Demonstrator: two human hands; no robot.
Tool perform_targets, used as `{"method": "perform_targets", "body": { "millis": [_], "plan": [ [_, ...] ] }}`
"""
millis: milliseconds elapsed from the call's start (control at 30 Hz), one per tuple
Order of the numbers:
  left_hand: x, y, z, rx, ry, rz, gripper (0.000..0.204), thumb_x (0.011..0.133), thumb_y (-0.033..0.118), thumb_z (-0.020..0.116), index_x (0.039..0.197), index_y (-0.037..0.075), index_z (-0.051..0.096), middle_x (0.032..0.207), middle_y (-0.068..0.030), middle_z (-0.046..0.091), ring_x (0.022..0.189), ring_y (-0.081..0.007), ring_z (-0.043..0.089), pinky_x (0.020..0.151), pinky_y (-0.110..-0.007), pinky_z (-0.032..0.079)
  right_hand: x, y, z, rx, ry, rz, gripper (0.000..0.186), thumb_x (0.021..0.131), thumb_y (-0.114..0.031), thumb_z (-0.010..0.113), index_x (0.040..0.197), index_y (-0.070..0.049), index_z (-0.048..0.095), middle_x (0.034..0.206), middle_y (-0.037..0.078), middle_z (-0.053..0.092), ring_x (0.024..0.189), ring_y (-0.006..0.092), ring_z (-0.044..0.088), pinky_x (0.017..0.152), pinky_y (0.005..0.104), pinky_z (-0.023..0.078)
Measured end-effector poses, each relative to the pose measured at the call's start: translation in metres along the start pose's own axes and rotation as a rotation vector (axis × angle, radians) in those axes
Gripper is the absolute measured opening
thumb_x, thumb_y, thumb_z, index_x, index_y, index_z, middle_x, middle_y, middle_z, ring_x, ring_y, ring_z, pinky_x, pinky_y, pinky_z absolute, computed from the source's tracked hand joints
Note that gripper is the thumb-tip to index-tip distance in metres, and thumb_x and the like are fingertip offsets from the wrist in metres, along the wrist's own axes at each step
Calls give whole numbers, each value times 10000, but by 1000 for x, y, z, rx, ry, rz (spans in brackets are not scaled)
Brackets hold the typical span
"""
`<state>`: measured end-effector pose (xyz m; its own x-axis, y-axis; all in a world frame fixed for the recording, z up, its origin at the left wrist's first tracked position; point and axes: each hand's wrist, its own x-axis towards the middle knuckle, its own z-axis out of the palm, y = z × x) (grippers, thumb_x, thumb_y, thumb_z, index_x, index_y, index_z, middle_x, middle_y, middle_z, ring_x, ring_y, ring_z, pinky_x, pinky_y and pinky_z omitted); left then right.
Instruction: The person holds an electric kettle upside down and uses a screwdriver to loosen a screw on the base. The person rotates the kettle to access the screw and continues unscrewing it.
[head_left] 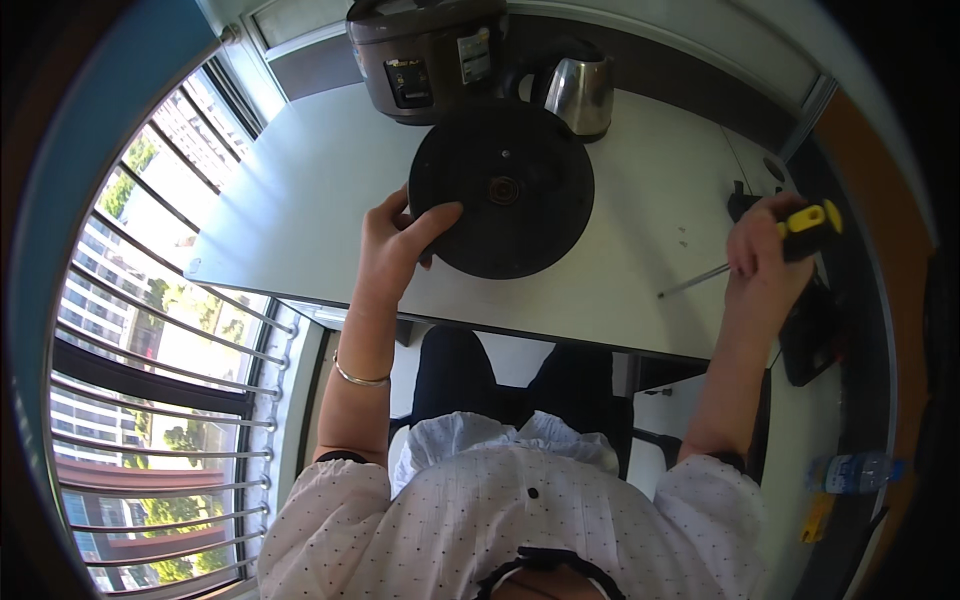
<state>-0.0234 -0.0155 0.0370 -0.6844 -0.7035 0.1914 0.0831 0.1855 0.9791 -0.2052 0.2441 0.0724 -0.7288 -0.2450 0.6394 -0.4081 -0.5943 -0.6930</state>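
My left hand [398, 235] grips the lower left edge of a round black disc [530, 215], thumb on top and fingers underneath. The disc is held tilted over the table, with a brownish round fitting at its centre and a small bright spot, perhaps a screw, above that. To the right, my right hand [762, 250] is closed around a screwdriver [697, 280] with a yellow and black handle. Its thin metal shaft points left and down toward the tabletop, apart from the disc. A few tiny light bits [683, 237], perhaps screws, lie on the table between the two hands.
At the back of the white table [300, 200] stand a brown rice cooker [425, 60] and a steel kettle [582, 92]. A black object [810, 335] lies near my right wrist. A clear plastic bottle [855, 472] is at lower right. A barred window [150, 350] borders the left.
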Motion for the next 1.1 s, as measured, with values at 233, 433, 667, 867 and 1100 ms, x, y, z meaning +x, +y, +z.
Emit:
{"method": "perform_targets", "body": {
  "millis": [233,433,667,867,1100],
  "plan": [
    [-2,-5,7,159,11,0,766,659,334,755,1265,-66,510,598,-36,578,490,-77,512,465,-211,392,40,-55,44,505,-28,-117,330,820,-356,560,940,-50,530,715,42,426,574,125,366,536,257,298],
    [-3,1,5,293,10,-19,843,634,469,724,1264,-52,519,625,-62,602,579,-132,578,575,-256,451,37,-50,78,670,-336,-238,287,816,-272,556,1031,-81,556,677,18,426,519,113,359,479,251,303],
    [0,1,-6,211,-31,-53,821,634,474,720,1251,-38,540,638,-69,610,589,-130,582,579,-252,447,29,-34,124,541,-295,-276,174,709,-269,571,729,-129,470,521,-34,373,405,73,316,393,209,250],
    [2,-2,-10,164,-48,-36,794,636,464,722,1234,-31,558,637,-65,607,588,-127,577,575,-244,438,38,-22,114,464,-653,-364,251,858,-341,463,935,-114,537,606,-11,419,470,97,341,436,246,281],
    [2,-5,-11,173,-36,-40,837,619,475,729,1241,-53,542,622,-60,589,580,-133,571,556,-254,430,36,-15,120,445,-641,-393,264,855,-345,454,917,-97,521,600,0,426,462,99,346,422,249,278]
  ]
}}
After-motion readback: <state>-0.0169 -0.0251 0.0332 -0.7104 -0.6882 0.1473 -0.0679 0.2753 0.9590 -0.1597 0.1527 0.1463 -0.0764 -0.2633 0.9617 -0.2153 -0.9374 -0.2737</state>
